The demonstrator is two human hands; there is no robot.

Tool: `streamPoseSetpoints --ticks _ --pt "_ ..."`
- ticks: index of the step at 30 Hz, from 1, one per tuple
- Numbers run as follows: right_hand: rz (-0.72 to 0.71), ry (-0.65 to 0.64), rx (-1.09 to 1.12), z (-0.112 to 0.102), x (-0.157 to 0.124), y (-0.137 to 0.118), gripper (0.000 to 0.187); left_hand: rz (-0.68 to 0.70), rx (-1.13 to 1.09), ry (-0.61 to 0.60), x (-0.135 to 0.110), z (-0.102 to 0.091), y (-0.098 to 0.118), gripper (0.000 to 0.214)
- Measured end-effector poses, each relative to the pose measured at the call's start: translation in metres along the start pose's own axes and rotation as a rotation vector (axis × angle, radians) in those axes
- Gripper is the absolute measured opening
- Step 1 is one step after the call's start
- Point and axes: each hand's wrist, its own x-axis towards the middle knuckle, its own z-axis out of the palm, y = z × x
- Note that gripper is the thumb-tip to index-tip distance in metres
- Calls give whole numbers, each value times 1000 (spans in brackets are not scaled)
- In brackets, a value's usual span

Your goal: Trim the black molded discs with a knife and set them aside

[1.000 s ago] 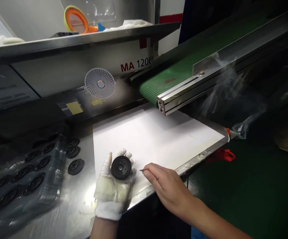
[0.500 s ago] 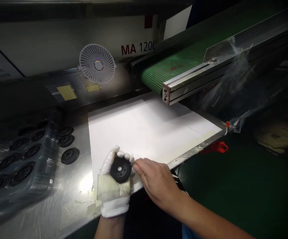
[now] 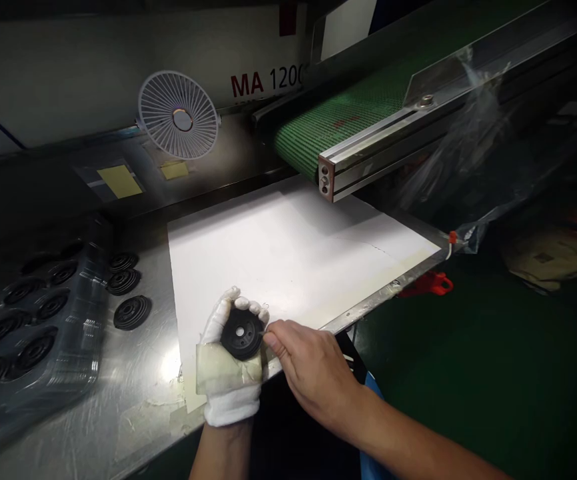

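Note:
My left hand (image 3: 228,373), in a white glove, cups a round black disc (image 3: 241,333) with a centre hole, fingers curled round its rim. My bare right hand (image 3: 308,373) pinches a thin pointed tool (image 3: 263,329) whose tip touches the disc's right edge. Both hands hover over the front edge of a white sheet (image 3: 288,253) lying on the steel bench (image 3: 133,393).
Loose black discs (image 3: 132,311) lie left of the sheet beside a clear tray (image 3: 28,333) holding several more. A green conveyor belt (image 3: 338,127) ends above the sheet's far side. A small white fan (image 3: 178,115) stands at the back. A red clamp (image 3: 426,283) hangs under the bench's right edge.
My right hand moved left from the sheet's edge and brought the tool tip to the disc. The view dropped lower, hiding the upper shelf.

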Motion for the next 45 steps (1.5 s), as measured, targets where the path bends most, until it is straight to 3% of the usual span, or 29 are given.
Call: streamPoseSetpoints --ticks 3,9,12,14,18,21,26,29,33,35,40,43,45 --pt "22 29 -38 1 2 2 26 -7 -5 -9 1 -1 -1 11" --pt "5 14 -58 13 -2 -6 25 115 5 -57 13 -8 -6 8" --pt "-13 19 -62 15 -3 -8 25 158 7 -24 13 -9 -5 10" --pt "-21 15 -52 13 -2 -6 24 113 62 -41 10 -9 0 18" --pt "-15 23 -9 8 -1 3 25 -116 147 -137 4 -14 11 41" --pt "8 38 -16 10 -2 3 25 -62 96 -130 9 -16 11 32" --pt "-17 54 -49 18 -6 -9 23 66 -2 -17 17 -10 2 8" --pt "-36 58 -42 18 -6 -11 23 88 5 -27 15 -10 3 11" --pt "-23 54 -20 13 -3 -5 24 -42 94 -109 8 -14 11 33" --pt "0 61 -27 11 -2 -2 24 -48 87 -107 8 -14 12 32" --pt "-4 48 -47 18 -4 -9 24 92 -15 -36 16 -9 5 13" --pt "-15 53 -67 21 -4 -13 22 142 -52 -13 18 -10 3 12" --pt "-20 61 -66 18 -3 -11 22 103 -11 -40 17 -13 6 16"
